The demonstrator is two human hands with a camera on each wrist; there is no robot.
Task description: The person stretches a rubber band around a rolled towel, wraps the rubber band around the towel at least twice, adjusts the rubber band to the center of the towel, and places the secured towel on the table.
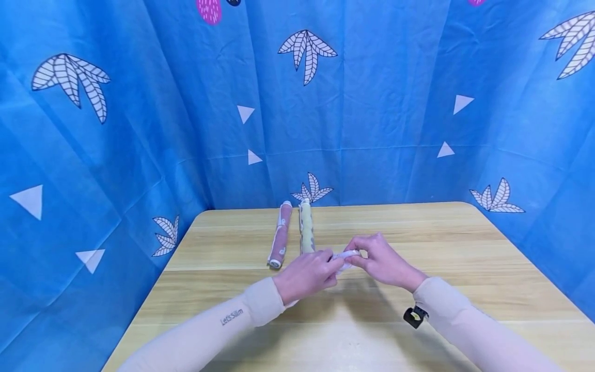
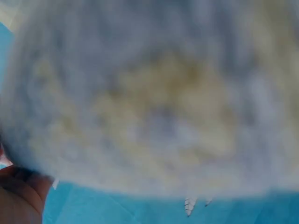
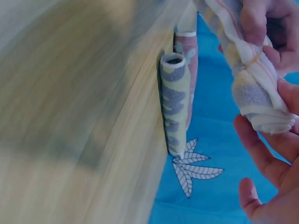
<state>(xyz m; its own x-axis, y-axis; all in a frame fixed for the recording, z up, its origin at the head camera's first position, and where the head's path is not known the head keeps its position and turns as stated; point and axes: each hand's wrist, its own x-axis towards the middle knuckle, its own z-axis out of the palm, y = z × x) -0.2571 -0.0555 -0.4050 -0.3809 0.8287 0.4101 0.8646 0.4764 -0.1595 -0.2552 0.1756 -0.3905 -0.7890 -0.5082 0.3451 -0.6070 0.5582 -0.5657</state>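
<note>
A rolled towel (image 3: pixel 254 88), grey and yellow with a white, orange-striped edge, is held in the air between both hands. A thin orange-yellow band (image 3: pixel 253 60) lies across the roll. My left hand (image 1: pixel 309 274) grips the roll along its length. At the roll's white end, my right hand (image 1: pixel 383 263) pinches it between thumb and fingers; some of those fingers stand spread in the right wrist view. Blurred towel cloth (image 2: pixel 163 116) fills most of the left wrist view, and part of a hand shows at its lower left corner.
On the wooden table (image 1: pixel 418 232) lie a pink rolled towel (image 1: pixel 281 235) and, to its right, a yellow-green and grey rolled towel (image 1: pixel 307 227), both beyond the left hand. A blue patterned curtain (image 1: pixel 372 103) hangs behind the table and along its sides.
</note>
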